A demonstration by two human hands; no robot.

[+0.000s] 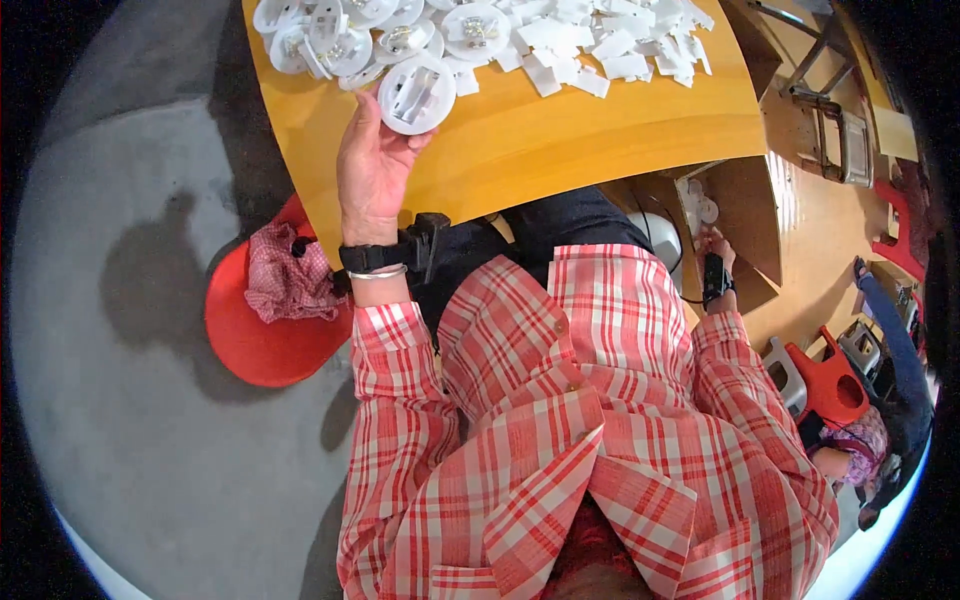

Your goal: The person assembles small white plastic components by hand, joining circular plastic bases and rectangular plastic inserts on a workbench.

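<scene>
My left hand is closed on a round white plastic base, thumb at its left edge and fingers beneath it. A rectangular recess with metal parts faces up in the base. The base is above the near left part of the yellow table, beside a pile of similar white round pieces. My right hand is down at the right, at the opening of a cardboard box. Several small white round pieces are just beyond its fingers. Its fingers are small and partly hidden, so their grip is unclear.
Small white flat plastic pieces are heaped on the yellow table. A red stool with a checked cloth stands at my left. Another person, red and grey stools, and a folding chair are at the right.
</scene>
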